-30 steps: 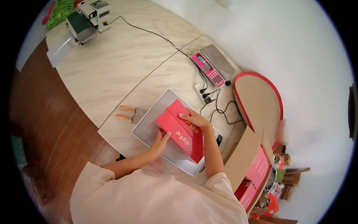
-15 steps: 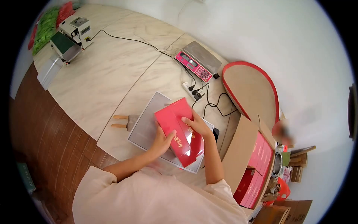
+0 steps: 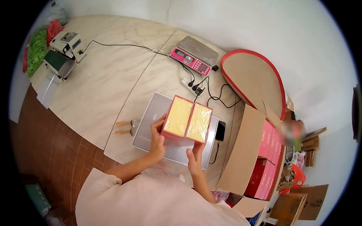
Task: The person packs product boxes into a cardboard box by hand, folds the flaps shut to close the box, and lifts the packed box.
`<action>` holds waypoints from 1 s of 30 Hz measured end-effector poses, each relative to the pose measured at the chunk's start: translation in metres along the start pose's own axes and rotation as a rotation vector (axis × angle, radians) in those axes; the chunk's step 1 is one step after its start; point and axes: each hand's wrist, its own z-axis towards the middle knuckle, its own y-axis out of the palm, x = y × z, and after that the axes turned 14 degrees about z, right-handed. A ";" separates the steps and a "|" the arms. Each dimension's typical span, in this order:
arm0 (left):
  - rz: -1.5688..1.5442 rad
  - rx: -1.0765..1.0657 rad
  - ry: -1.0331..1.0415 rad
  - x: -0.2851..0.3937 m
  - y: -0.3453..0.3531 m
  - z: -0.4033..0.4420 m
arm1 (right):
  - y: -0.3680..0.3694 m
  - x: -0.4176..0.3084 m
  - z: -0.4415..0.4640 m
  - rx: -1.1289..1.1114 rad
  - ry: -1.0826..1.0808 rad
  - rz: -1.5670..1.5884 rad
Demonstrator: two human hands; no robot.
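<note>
Head view: holding two red boxes (image 3: 178, 116) side by side between left hand (image 3: 157, 146) and right hand (image 3: 195, 161), yellow faces toward camera. Left fingers closed on the left side, right fingers at the near lower edge. Under the fingers: gray panel (image 3: 151, 109) on tabletop (image 3: 105, 75). Left of fingers: scrapers (image 3: 123, 123). Right: phone (image 3: 220, 131), then open carton (image 3: 238, 147). Beyond fingers: power strip (image 3: 187, 84), scale (image 3: 198, 51).

Place: a packing workshop, it seems
Desk (image 3: 113, 79): conveyor machine (image 3: 60, 61), pink-panelled digital scale (image 3: 196, 55)
Carton (image 3: 235, 150): rows of matching red boxes (image 3: 269, 141)
</note>
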 end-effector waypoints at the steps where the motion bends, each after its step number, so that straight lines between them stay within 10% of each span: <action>1: -0.003 0.028 -0.004 0.001 -0.003 -0.003 | 0.004 -0.006 -0.005 0.005 -0.034 0.005; 16: 0.046 -0.365 -0.382 0.022 -0.016 0.102 | -0.005 -0.052 0.094 0.158 0.258 0.186; 30: 0.111 -0.463 -0.319 0.025 -0.016 0.119 | -0.004 -0.046 0.100 0.223 0.238 0.309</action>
